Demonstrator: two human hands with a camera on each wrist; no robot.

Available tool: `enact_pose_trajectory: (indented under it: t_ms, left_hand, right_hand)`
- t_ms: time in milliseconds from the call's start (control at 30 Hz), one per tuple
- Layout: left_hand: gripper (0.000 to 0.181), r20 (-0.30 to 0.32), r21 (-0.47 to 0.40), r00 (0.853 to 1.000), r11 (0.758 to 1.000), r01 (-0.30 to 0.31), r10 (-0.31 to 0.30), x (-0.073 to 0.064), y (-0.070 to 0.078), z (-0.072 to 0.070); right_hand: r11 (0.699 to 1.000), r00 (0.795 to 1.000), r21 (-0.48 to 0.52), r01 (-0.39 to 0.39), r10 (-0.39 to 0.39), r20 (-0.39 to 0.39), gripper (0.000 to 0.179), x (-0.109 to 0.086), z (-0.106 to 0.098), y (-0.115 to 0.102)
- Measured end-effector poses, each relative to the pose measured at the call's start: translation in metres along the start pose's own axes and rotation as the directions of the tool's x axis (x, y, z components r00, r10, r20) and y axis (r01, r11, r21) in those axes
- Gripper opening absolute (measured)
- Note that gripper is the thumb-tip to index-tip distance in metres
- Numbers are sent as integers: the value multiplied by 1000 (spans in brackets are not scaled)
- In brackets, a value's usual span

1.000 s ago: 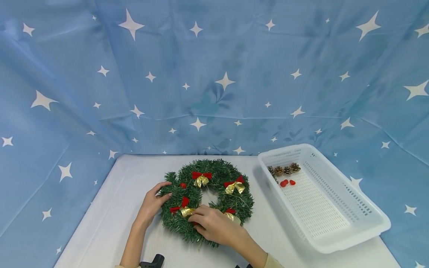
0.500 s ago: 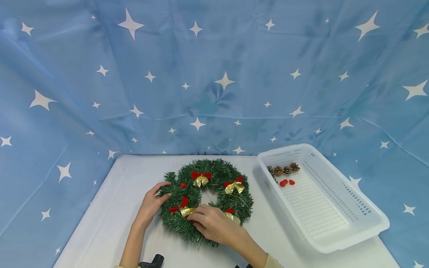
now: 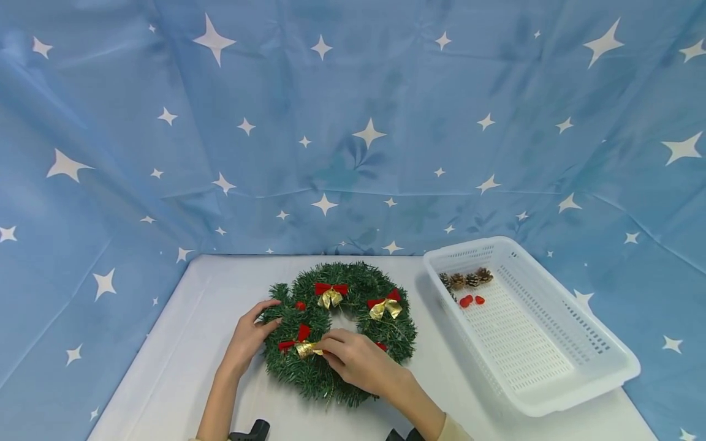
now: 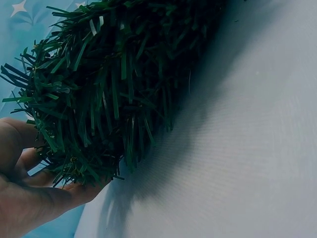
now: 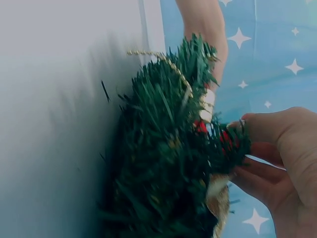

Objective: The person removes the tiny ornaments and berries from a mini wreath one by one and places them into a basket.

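Observation:
A green tinsel Christmas wreath (image 3: 342, 269) lies on the white table, with several red-and-gold bows on it. At its left side my left hand (image 3: 249, 335) holds the rim, thumb and fingers around the greenery (image 4: 109, 99). Over the front part of the ring, beside the front-left bow (image 3: 303, 343), is my right hand (image 3: 361, 361). In the right wrist view that hand (image 5: 282, 158) pinches a green sprig (image 5: 230, 153) of the wreath, with a bit of red showing through it. The hand hides most of what lies under its fingertips. A small red ornament (image 3: 300, 305) sits at upper left.
A white perforated basket (image 3: 529, 392) stands to the right on the table (image 3: 220, 275). Inside it are several pine cones (image 3: 471, 280) and a few small red pieces (image 3: 480, 300). Blue star-patterned cloth (image 3: 353, 165) hangs behind. A gold bead string (image 5: 171, 64) trails off the wreath.
My right hand has shifted slightly up and to the right over the front of the wreath, now covering the front-right bow's gold part. The left hand stays where it was.

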State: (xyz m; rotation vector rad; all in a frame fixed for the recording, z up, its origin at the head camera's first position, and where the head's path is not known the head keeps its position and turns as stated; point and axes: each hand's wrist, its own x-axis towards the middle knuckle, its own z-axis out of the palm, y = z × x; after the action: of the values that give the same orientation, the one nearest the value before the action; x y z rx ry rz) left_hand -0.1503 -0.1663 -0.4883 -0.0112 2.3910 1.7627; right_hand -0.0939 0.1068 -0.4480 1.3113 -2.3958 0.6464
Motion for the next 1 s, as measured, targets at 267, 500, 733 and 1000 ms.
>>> enact_pose_trajectory:
  t_ms: [267,500,733,1000]
  left_hand:
    - [51,4,5,1000,1000,-2,2,-1,2,-1]
    - [52,3,10,1000,1000,-4,4,1,-1,0]
    - [52,3,8,1000,1000,-4,4,1,-1,0]
    - [51,-2,20,1000,1000,-6,6,-1,3,0]
  right_hand:
    - [999,999,10,-37,37,-8,25,-3,-12,8]
    - [999,999,-37,-32,30,-45,24,-6,-22,13]
    - [997,998,-55,-53,50,-45,22,-11,-27,17]
    - [996,997,-64,-63,60,-46,23,-17,-35,23]
